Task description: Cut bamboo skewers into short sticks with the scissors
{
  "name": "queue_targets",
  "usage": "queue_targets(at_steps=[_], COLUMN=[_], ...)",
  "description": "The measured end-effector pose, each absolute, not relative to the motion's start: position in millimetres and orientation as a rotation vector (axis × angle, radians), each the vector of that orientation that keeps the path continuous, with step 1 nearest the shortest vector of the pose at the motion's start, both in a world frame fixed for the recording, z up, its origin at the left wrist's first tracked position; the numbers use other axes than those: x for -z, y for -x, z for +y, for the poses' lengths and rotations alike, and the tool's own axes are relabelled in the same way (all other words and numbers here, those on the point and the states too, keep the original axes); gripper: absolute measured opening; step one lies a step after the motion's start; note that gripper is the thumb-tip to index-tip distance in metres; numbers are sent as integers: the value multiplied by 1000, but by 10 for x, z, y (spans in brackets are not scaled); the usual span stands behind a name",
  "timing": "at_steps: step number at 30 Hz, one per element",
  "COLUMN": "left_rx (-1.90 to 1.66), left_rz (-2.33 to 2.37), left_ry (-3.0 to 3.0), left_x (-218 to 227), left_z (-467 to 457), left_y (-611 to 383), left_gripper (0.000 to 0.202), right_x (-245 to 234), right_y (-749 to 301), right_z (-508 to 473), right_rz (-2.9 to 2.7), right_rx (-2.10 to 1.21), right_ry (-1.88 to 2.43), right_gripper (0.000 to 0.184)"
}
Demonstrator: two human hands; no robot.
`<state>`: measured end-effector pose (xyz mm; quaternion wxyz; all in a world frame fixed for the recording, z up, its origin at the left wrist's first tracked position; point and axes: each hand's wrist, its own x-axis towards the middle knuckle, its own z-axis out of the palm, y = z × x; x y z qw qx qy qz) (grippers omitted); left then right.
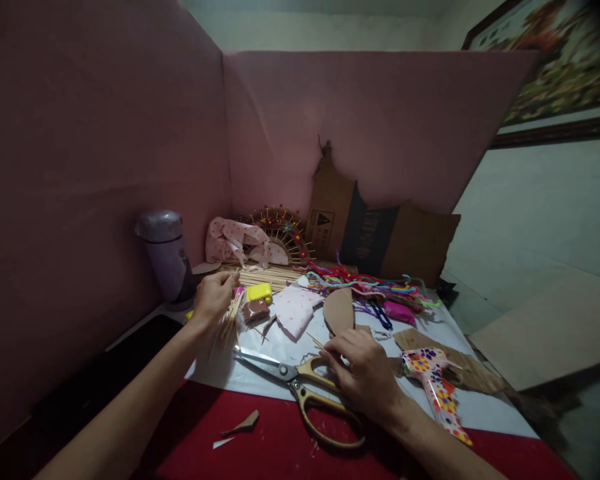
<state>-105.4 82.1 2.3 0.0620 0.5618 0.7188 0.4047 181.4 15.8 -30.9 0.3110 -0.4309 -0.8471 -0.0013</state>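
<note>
My left hand (214, 299) is closed around a bundle of thin wooden sticks (230, 325) that fan down toward the white sheet. My right hand (363, 373) lies over the gold handles of large scissors (300, 385), its fingers curled and pinching a thin stick near a cardboard oval (339, 310). Beside the left hand lie a yellow clay block (259, 291) and a brown clay block (256, 310).
A floral glue gun (435, 387) lies right of my right hand. Coloured pipe cleaners (370, 283), polka-dot cloth (295, 308), a stick-and-bead fan (283, 233), a purple bottle (166, 257) and cardboard boxes (380, 233) crowd the back. Pink screens wall the left and rear.
</note>
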Motion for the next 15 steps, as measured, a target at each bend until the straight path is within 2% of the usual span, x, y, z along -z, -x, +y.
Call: queue_targets(at_steps=[4,10,15], left_rx=[-984,-464,-129], left_rz=[2165,2144,2052], left_ry=[-1958,-2289,-2521], left_x=[-233,-377,-274], left_z=[881,1237,1662], left_y=[925,700,521], left_gripper=[44,22,33], right_x=[301,293,320], right_y=[-1812,-1787,-1772], right_z=[152,140,144], right_rz=[-2240,-2229,-2229], right_rx=[-7,-4,7], right_ry=[1108,1063,1005], right_gripper=[14,13,15])
